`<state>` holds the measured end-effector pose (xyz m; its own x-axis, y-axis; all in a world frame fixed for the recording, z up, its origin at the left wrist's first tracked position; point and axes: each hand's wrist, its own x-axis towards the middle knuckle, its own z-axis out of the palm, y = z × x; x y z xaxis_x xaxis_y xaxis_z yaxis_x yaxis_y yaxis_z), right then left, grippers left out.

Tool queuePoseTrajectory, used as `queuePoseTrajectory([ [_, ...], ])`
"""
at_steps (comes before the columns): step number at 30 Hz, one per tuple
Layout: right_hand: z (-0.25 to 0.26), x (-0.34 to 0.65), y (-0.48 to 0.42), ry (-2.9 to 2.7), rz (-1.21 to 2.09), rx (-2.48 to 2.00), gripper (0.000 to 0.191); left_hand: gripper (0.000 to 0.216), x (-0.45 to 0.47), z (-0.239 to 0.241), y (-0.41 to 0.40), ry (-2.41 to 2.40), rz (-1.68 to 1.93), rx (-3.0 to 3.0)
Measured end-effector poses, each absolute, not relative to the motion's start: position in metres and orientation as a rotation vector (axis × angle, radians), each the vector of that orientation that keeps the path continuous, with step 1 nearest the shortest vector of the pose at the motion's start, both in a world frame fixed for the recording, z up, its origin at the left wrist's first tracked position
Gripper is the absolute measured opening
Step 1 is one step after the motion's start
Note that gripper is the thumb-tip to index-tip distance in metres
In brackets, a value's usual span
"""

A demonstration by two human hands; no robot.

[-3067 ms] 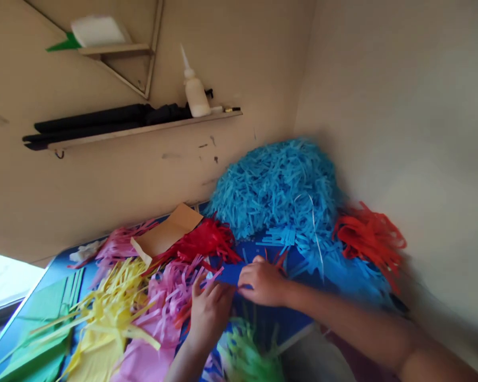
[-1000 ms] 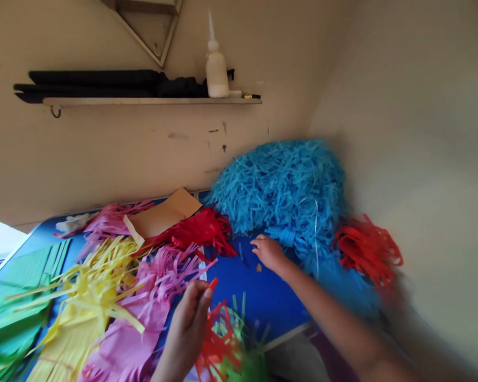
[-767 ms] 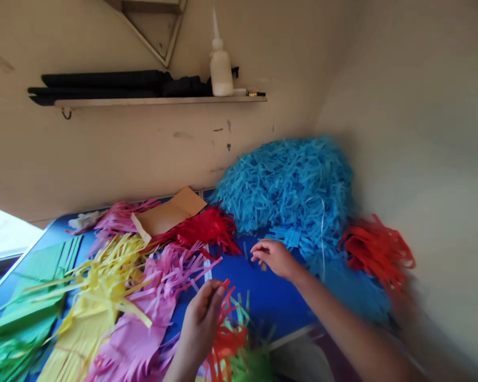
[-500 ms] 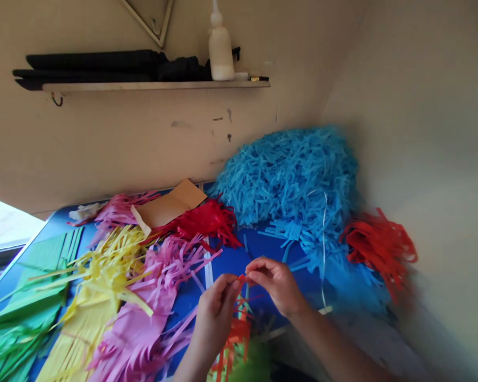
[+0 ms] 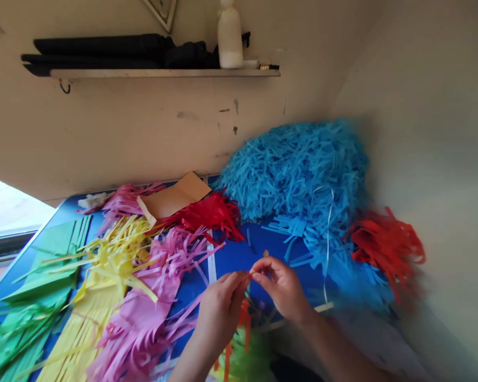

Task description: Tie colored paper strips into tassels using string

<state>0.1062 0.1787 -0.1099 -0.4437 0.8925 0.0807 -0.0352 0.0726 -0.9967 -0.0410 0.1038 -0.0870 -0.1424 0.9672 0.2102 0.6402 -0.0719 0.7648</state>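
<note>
My left hand (image 5: 221, 300) and my right hand (image 5: 282, 286) meet at the fingertips over the near part of the table, both closed in a pinch. Between them shows a tiny red-orange bit of paper, mostly covered by the fingers. Orange paper strips (image 5: 245, 318) hang just below the left hand, in front of a blurred lime-green fringed thing (image 5: 253, 350). Whether the pinched bit joins these strips is hidden. Left of my hands lies pink fringed paper (image 5: 143, 313).
Yellow (image 5: 97, 302) and green fringed paper (image 5: 48, 265) cover the blue table's (image 5: 233, 254) left side. Red fringe (image 5: 211, 212) and brown card (image 5: 177, 196) lie behind. A big blue fringed mound (image 5: 295, 170), white string (image 5: 329, 228) and red-orange strips (image 5: 386, 244) are rightward. A shelf (image 5: 163, 73) holds a bottle (image 5: 230, 40).
The view has tilted down and turned slightly left. My fingertips stay together, and less of the red-orange bit shows between them. The left fingers have rolled over it somewhat.
</note>
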Motion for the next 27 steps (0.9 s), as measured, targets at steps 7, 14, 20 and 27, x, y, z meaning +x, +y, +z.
queuePoseTrajectory([
  [7,-0.111,0.108,0.176,-1.621,1.389,-0.85,0.01,0.015,-0.035,-0.086,0.099,1.826,1.11,1.65],
  [14,-0.11,0.111,0.177,-1.659,1.435,-0.844,0.017,0.016,-0.038,-0.087,0.098,1.867,1.195,1.719],
  [20,-0.104,0.116,0.182,-1.809,1.331,-0.833,0.014,0.009,-0.041,-0.082,0.099,1.817,1.226,1.75],
  [27,-0.097,0.118,0.177,-1.832,1.2,-0.809,0.01,0.009,-0.043,-0.078,0.102,1.802,1.244,1.819],
])
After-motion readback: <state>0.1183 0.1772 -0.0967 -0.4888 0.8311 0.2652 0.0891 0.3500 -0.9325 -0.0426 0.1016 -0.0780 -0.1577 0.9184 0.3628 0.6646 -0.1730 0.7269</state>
